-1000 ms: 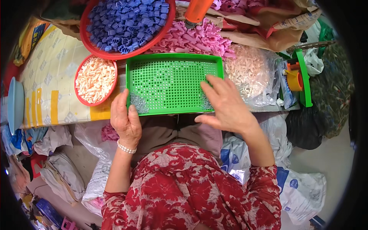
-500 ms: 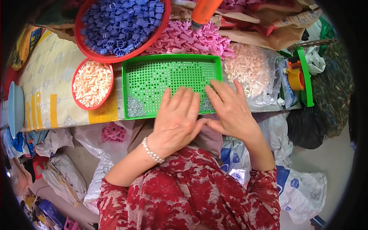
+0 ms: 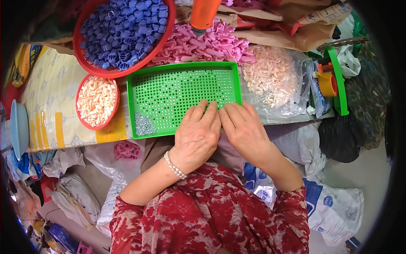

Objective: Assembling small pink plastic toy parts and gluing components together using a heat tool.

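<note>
A shallow green tray [image 3: 182, 66], with a bottom full of small holes, lies at the table's near edge. Many holes look pale or silvery. Small silver metal pieces [image 3: 144, 124], perhaps screws, are heaped in its near left corner. My left hand [image 3: 198, 133] lies palm down over the tray's near edge, fingers stretched forward over the holes. Beside it, my right hand [image 3: 244, 129] reaches over the near right corner, fingers extended and fairly close together. Neither hand visibly holds anything; what lies beneath the fingers is hidden.
Left of the tray stands a small red basket [image 3: 116, 111] of pale peach pieces. Behind are a large red basket [image 3: 171, 25] of blue parts, loose pink parts [image 3: 190, 44] and an orange tool [image 3: 205, 13] hanging down. A clear bag [image 3: 270, 74] of beige pieces lies right.
My right hand has come left and nearer, its fingers drawn together beside the left hand's. The metal pieces seen earlier between my hands are out of sight. The whole view has shifted slightly.
</note>
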{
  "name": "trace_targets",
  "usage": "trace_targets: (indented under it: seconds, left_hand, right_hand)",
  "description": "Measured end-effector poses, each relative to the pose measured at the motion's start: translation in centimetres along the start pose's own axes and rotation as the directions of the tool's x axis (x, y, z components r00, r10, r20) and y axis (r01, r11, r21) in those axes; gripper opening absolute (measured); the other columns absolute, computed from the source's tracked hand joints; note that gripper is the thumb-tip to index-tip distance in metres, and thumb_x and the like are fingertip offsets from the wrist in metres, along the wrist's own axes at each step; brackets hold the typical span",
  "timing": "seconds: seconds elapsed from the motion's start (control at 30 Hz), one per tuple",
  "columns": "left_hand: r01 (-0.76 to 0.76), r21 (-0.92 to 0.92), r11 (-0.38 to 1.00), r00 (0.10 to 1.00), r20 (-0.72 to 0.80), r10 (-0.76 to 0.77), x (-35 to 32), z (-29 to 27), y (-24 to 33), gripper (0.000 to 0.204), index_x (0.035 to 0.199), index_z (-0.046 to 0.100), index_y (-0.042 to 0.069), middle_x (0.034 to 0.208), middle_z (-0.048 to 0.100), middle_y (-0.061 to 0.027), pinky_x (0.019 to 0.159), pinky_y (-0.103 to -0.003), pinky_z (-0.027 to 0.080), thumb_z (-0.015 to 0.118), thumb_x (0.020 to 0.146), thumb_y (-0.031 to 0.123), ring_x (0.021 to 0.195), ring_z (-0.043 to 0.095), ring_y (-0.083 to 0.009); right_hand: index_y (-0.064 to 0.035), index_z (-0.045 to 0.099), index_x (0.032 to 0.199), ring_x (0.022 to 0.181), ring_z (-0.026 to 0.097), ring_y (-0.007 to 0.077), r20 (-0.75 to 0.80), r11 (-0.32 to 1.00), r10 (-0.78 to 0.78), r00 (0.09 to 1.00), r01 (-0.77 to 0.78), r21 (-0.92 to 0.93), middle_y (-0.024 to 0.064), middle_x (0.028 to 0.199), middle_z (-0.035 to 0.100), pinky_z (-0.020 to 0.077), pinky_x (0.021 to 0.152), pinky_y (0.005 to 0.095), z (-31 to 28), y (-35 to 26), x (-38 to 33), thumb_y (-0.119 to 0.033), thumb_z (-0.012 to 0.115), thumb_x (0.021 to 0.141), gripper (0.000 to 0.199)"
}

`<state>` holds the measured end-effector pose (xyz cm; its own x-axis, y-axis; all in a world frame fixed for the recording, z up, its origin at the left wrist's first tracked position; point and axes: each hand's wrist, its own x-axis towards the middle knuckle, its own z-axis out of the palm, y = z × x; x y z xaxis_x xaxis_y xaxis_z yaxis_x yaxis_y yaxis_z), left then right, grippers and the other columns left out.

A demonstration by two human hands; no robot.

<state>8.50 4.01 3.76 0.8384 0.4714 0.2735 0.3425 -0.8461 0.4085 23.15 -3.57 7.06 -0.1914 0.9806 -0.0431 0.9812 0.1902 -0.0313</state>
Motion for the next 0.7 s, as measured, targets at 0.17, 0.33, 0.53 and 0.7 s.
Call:
trace_targets:
  seconds: [0.17,0.33,0.53,0.7]
  left_hand:
    - [0.034,-0.084,0.996,0.999,0.009,-0.033,1.3,-0.4,0.0,0.054,0.119,0.052,-0.007,0.122,0.053,-0.021,0.097,-0.041,0.041,0.067,0.07,0.011,0.112,0.05,-0.035]
    - [-0.019,-0.187,0.982,0.999,0.022,0.024,2.9,-0.8,-0.1,0.062,0.123,0.045,-0.01,0.125,0.049,-0.0249,0.098,-0.045,0.038,0.067,0.069,0.012,0.116,0.047,-0.0379]
    - [-0.052,-0.284,0.957,0.999,0.001,0.055,3.4,1.0,1.1,0.052,0.118,0.046,-0.009,0.117,0.052,-0.0238,0.098,-0.045,0.039,0.063,0.071,0.008,0.114,0.048,-0.0396]
    - [-0.137,-0.334,0.933,0.989,-0.092,0.113,3.0,1.2,0.9,0.035,0.103,0.05,-0.006,0.104,0.055,-0.0193,0.089,-0.04,0.046,0.06,0.069,0.002,0.106,0.053,-0.0356]
  right_hand:
    - [0.0048,0.054,0.112,0.105,0.054,0.029,-0.035,0.976,0.013,0.999,-0.005,0.219,0.0162,0.11,0.056,0.0395,0.095,0.0438,-1.1,1.1,-0.6,-0.005,0.063,0.074,0.041]
    - [0.0007,0.06,0.105,0.099,0.059,0.0327,-0.22,0.922,0.084,0.972,0.008,0.387,0.0169,0.111,0.06,0.0453,0.089,0.0438,-1.8,2.5,-0.6,-0.007,0.07,0.069,0.038]
    - [0.0022,0.06,0.102,0.1,0.059,0.0347,-0.373,0.844,0.297,0.879,-0.059,0.534,0.0195,0.111,0.059,0.0478,0.085,0.0392,0.7,2.8,-1.6,-0.014,0.067,0.079,0.03]
    - [0.0039,0.058,0.105,0.099,0.056,0.0379,-0.465,0.883,0.257,0.847,-0.011,0.468,0.0219,0.112,0.057,0.0464,0.086,0.0421,2.5,2.8,-0.8,-0.035,0.055,0.09,0.041]
